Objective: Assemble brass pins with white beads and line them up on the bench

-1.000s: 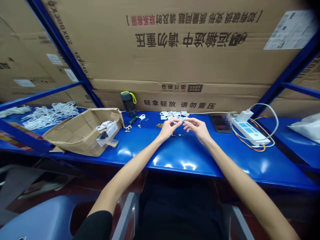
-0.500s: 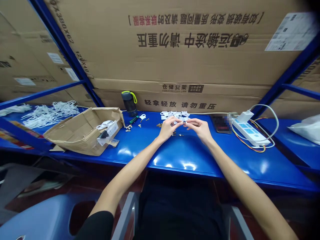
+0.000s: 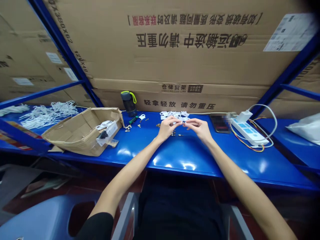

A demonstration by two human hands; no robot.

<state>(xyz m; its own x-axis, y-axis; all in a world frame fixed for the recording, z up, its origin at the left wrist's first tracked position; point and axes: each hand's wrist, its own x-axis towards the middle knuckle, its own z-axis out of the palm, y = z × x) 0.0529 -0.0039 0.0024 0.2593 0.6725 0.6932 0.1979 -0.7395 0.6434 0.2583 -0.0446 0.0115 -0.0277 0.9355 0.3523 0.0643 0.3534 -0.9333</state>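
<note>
My left hand (image 3: 167,129) and my right hand (image 3: 199,128) meet over the middle of the blue table, fingertips pinched almost together. Between them is a tiny piece, part dark and part white (image 3: 183,122), too small to name. Both hands appear to grip it, one from each side. Right behind my fingers lies a pile of white plastic parts (image 3: 175,115). Several small metal pins (image 3: 180,135) rest on the table just below the hands. A few brass-coloured pieces (image 3: 158,125) show at the left hand's edge, partly hidden by it.
An open cardboard box (image 3: 75,146) with packaged items stands left. Near it are a dark bottle (image 3: 129,105), a green-handled screwdriver (image 3: 132,120) and small brass parts (image 3: 128,128). A phone (image 3: 220,124) and a corded power strip (image 3: 250,132) lie right. White cables (image 3: 47,115) heap far left.
The view has shifted very slightly. Both hands keep the same pinch on the small piece, with hardly any visible movement.
</note>
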